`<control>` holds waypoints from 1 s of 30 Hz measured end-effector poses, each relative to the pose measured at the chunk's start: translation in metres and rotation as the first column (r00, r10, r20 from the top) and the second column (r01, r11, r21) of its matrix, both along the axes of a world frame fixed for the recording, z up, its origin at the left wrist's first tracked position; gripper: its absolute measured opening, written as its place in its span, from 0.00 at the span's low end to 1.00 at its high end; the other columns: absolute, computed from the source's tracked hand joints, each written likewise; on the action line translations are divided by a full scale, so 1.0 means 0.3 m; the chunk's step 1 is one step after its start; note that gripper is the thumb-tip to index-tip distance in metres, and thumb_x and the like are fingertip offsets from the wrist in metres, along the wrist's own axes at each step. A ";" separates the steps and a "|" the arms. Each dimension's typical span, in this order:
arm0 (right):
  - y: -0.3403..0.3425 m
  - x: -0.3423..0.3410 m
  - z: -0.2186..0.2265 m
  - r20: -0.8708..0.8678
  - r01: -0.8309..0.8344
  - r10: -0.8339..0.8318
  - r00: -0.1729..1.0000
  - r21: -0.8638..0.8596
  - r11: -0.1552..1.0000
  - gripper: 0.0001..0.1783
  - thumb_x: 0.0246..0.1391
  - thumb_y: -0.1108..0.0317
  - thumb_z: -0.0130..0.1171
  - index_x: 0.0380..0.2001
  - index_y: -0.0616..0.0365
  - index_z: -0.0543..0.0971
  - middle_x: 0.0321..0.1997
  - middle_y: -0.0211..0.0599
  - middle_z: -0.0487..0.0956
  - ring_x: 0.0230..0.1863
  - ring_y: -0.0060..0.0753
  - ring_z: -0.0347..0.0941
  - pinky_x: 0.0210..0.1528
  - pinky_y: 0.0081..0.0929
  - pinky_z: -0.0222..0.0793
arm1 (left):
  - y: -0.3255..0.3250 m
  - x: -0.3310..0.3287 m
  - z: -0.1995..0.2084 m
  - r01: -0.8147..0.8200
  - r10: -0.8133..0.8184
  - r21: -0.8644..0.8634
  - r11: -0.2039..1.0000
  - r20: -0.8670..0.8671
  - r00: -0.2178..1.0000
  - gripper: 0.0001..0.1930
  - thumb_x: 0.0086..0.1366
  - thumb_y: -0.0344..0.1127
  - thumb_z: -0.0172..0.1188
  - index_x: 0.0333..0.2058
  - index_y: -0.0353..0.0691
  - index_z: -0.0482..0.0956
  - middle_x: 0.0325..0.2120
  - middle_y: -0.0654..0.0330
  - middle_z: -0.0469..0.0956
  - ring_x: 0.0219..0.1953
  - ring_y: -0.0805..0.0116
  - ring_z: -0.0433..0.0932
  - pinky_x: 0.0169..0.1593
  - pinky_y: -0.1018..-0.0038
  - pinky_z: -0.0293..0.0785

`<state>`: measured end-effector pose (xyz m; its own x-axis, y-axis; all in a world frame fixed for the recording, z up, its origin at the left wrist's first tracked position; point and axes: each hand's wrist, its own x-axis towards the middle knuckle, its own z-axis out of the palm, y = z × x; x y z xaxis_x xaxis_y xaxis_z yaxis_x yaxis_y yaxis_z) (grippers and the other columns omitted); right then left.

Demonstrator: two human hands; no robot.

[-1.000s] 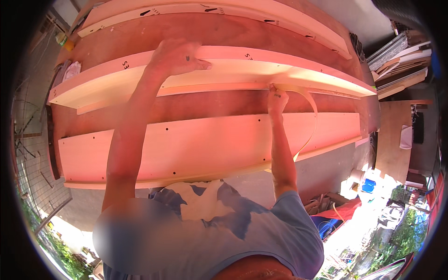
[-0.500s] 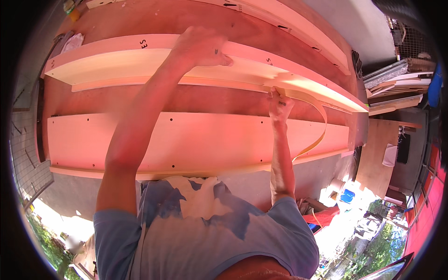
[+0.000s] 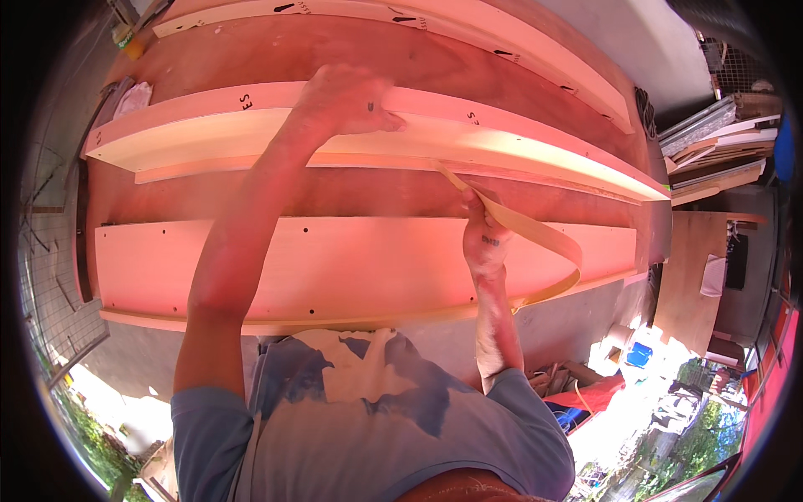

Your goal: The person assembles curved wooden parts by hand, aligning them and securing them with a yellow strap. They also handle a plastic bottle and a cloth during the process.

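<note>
My left hand (image 3: 347, 100) is closed over the upper edge of a long pale board (image 3: 209, 138) with holes along it, the thumb on its near side. The board stands on the reddish table. Held in my right hand (image 3: 485, 238) is a thin, flexible tan edge-banding strip (image 3: 535, 230). One end of the strip pokes out past my fingers toward the board's lower edge; the rest bends round to the right and passes behind my forearm. Below my right hand lies a wide flat panel (image 3: 376, 259) with dark holes and a lip along its near edge.
Another long pale board (image 3: 468, 29) lies at the far side of the table (image 3: 368, 50). A bottle with yellow contents (image 3: 128, 42) and a white cloth (image 3: 134, 99) are at far left. Wood offcuts (image 3: 723, 155) are stacked at right, near a coil of dark cord (image 3: 645, 113).
My right hand has drawn back toward me and slightly left, bringing the strip's end away from the board. My left hand keeps its hold on the board. The whole view has shifted slightly.
</note>
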<state>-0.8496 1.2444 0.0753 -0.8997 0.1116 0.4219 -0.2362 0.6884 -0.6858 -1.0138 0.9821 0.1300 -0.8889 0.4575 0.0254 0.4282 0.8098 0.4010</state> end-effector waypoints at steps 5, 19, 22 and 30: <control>-0.109 0.063 0.148 -0.007 -0.061 0.061 0.998 -0.006 0.998 0.06 0.64 0.78 0.62 0.42 0.67 0.83 0.30 0.36 0.84 0.30 0.23 0.79 0.34 0.22 0.76 | -0.008 0.008 -0.005 0.004 -0.004 0.024 1.000 0.027 1.000 0.26 0.54 0.62 0.71 0.30 0.42 0.82 0.24 0.60 0.81 0.35 0.59 0.82 0.39 0.61 0.75; -0.383 0.144 0.625 -0.337 -0.127 0.061 0.939 -0.179 0.976 0.07 0.61 0.77 0.64 0.40 0.70 0.85 0.30 0.42 0.85 0.25 0.31 0.81 0.32 0.25 0.78 | -0.043 -0.003 -0.021 0.077 -0.093 0.335 0.939 0.031 0.995 0.41 0.61 0.57 0.66 0.69 0.44 0.67 0.52 0.59 0.83 0.52 0.60 0.82 0.58 0.64 0.75; -0.466 0.100 0.732 -0.369 -0.161 0.119 0.922 -0.087 0.983 0.08 0.60 0.77 0.65 0.39 0.74 0.84 0.28 0.46 0.84 0.23 0.33 0.81 0.30 0.25 0.79 | -0.101 0.018 0.011 0.102 -0.219 0.648 0.754 0.102 0.970 0.31 0.69 0.52 0.62 0.65 0.43 0.72 0.58 0.60 0.80 0.58 0.62 0.79 0.64 0.65 0.70; -0.611 0.196 0.895 -0.618 -0.260 0.093 0.781 -0.187 0.947 0.11 0.59 0.74 0.68 0.39 0.76 0.84 0.29 0.47 0.85 0.22 0.31 0.80 0.30 0.23 0.79 | -0.411 0.164 -0.024 0.185 -0.108 0.379 0.907 -0.216 0.970 0.16 0.74 0.37 0.54 0.56 0.46 0.82 0.56 0.62 0.81 0.60 0.63 0.77 0.66 0.67 0.68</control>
